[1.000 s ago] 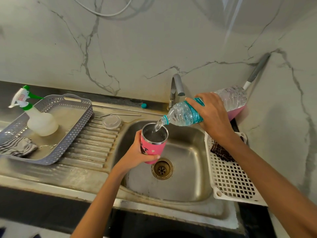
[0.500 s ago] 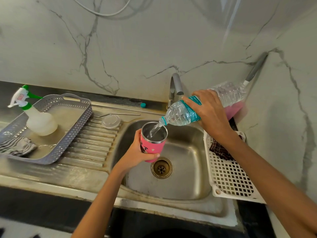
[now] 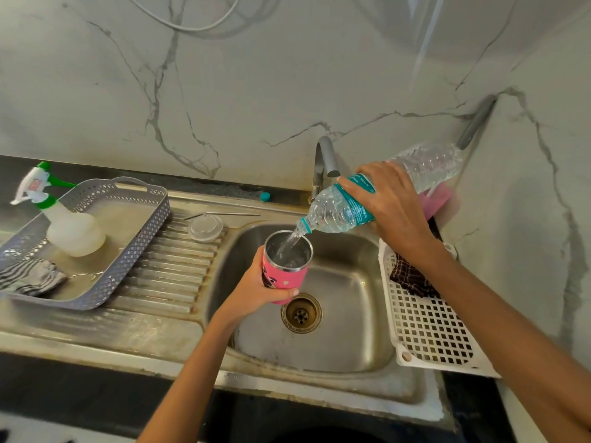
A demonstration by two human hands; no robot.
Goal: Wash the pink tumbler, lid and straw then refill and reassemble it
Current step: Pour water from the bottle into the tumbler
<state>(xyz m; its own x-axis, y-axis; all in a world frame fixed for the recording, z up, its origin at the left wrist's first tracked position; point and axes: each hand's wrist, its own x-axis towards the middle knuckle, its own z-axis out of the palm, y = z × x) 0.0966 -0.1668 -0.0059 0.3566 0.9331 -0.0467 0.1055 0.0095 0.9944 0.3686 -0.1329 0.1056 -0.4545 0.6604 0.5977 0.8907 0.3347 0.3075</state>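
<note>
The left grip (image 3: 256, 292), a bare hand, is wrapped around the lower body of the pink metal tumbler with a steel rim (image 3: 284, 278), thumb across its front. The tumbler stands upright and lidless over the stainless steel sink basin (image 3: 345, 334), just above and to the left of the brass-coloured drain (image 3: 301, 313).

The right grip (image 3: 390, 206), the other bare hand, is closed over the middle of a clear plastic water bottle with a teal label (image 3: 332, 212). The bottle is tipped neck-down towards the left grip, its mouth just above the tumbler's rim. A stream of water (image 3: 289, 243) runs from it into the cup.

To the left of the left grip, on the ribbed steel drainboard (image 3: 172, 270), lies a clear round lid (image 3: 205, 227). A thin metal straw (image 3: 224, 214) lies flat just behind it.

Farther left sits a grey perforated plastic tray (image 3: 140, 251) holding a white spray bottle with a green nozzle (image 3: 73, 231) and a striped cloth (image 3: 28, 278).

Behind the right grip rises a grey curved tap (image 3: 324, 158). A small teal cap (image 3: 265, 196) rests on the ledge to the left of the tap.

Under the right forearm, a white lattice plastic basket (image 3: 428, 334) rests at the basin's right edge, with a dark checked cloth (image 3: 409, 279) in it.
</note>
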